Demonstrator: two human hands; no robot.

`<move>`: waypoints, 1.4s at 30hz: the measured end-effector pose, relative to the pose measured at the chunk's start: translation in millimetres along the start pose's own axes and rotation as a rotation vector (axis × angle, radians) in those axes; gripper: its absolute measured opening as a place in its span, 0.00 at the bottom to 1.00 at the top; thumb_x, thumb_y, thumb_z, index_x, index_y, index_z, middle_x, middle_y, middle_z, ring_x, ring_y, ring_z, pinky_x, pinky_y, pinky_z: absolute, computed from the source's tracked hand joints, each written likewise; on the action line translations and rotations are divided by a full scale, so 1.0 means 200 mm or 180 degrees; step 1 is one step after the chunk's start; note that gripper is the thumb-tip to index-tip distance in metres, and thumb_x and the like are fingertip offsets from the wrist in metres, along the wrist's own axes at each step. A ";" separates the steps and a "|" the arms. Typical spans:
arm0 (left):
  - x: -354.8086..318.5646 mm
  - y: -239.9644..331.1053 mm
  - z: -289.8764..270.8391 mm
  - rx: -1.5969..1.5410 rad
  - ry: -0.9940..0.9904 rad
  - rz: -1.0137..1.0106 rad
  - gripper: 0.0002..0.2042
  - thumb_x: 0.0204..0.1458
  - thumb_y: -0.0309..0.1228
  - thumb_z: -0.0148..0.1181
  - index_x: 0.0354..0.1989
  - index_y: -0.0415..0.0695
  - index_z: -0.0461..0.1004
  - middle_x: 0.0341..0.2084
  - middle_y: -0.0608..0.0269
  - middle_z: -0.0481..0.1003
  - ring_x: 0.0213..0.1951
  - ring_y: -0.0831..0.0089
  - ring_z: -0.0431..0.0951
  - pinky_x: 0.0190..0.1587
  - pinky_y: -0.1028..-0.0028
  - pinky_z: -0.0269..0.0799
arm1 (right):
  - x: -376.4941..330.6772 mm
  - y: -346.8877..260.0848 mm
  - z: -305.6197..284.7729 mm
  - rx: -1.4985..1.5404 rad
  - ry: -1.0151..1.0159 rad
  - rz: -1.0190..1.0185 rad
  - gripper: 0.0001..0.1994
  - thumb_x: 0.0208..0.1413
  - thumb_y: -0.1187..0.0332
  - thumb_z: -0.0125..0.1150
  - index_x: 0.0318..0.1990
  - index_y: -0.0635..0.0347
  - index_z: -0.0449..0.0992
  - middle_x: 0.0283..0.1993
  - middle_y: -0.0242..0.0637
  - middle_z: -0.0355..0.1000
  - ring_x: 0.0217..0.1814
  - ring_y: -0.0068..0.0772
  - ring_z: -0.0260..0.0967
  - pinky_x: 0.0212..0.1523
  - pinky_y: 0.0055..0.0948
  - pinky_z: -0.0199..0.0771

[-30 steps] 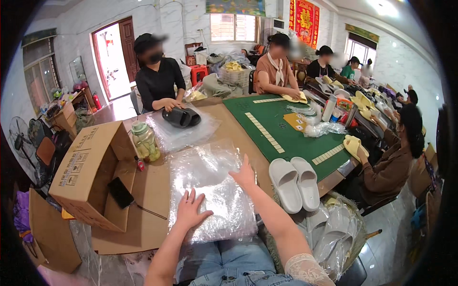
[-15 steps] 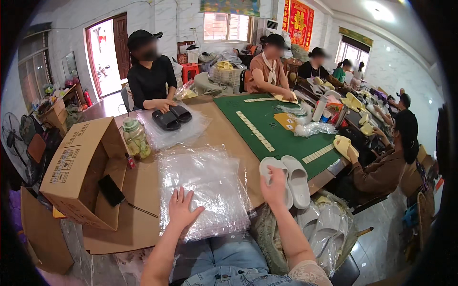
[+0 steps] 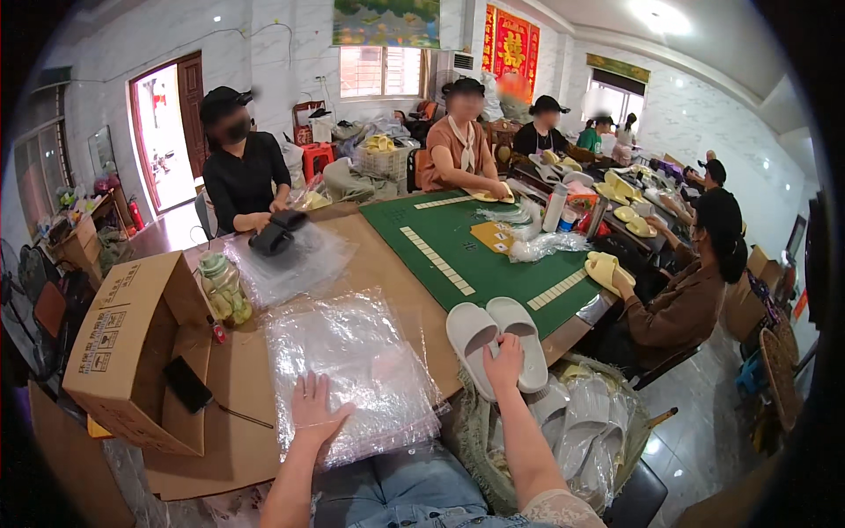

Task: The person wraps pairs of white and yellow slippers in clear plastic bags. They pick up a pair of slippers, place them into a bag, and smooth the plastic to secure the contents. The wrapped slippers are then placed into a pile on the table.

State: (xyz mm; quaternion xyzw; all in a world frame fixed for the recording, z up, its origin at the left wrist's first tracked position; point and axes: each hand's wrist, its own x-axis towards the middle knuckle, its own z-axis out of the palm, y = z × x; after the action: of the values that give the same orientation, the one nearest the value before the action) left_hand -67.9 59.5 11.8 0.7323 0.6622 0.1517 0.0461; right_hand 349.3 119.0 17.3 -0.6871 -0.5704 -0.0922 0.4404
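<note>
Our right hand (image 3: 503,354) grips the white slippers (image 3: 495,341) on the worktop (image 3: 414,304); left hand (image 3: 315,409) lies flat, open, on the bags (image 3: 352,370). Nothing bagged yet.

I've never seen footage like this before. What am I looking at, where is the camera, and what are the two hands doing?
There is no machine here: a person wears a wide fisheye camera on the head, looking down, so the forearms rising from the lower edge are their own. The round, bent edges come from the lens. The left hand lies flat on a stack of clear plastic bags on the brown table. The right hand rests its fingers on a pair of white slippers at the table's edge, beside a green mat. An open cardboard box stands to the left. Other people sit around the table handling slippers too.
</note>
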 end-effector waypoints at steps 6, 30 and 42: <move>0.00 0.00 0.01 -0.0057 0.0030 -0.0079 0.54 0.47 0.67 0.58 0.73 0.37 0.50 0.72 0.45 0.52 0.72 0.43 0.48 0.73 0.54 0.44 | -0.01 0.07 0.03 -0.0008 0.0206 -0.0068 0.16 0.47 0.68 0.69 0.39 0.59 0.67 0.39 0.41 0.66 0.44 0.49 0.65 0.45 0.45 0.66; 0.00 0.01 -0.01 -0.0593 -0.0015 -0.0217 0.54 0.45 0.59 0.65 0.74 0.38 0.45 0.74 0.50 0.46 0.74 0.44 0.42 0.74 0.53 0.39 | -0.02 0.06 0.03 0.0097 0.0014 0.0110 0.16 0.47 0.70 0.68 0.41 0.59 0.68 0.42 0.43 0.68 0.49 0.51 0.66 0.51 0.45 0.66; 0.01 0.02 -0.01 -0.0612 -0.0045 -0.0201 0.60 0.45 0.56 0.67 0.74 0.36 0.33 0.74 0.42 0.44 0.74 0.43 0.42 0.75 0.54 0.36 | -0.02 0.05 0.02 0.0123 0.0039 0.0080 0.16 0.47 0.71 0.68 0.41 0.59 0.69 0.42 0.43 0.68 0.48 0.51 0.65 0.50 0.46 0.66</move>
State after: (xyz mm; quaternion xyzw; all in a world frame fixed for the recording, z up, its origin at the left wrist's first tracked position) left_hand -64.7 60.1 15.3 0.7044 0.6670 0.2079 0.1256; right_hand 355.1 119.8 6.7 -0.6851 -0.5607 -0.0797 0.4583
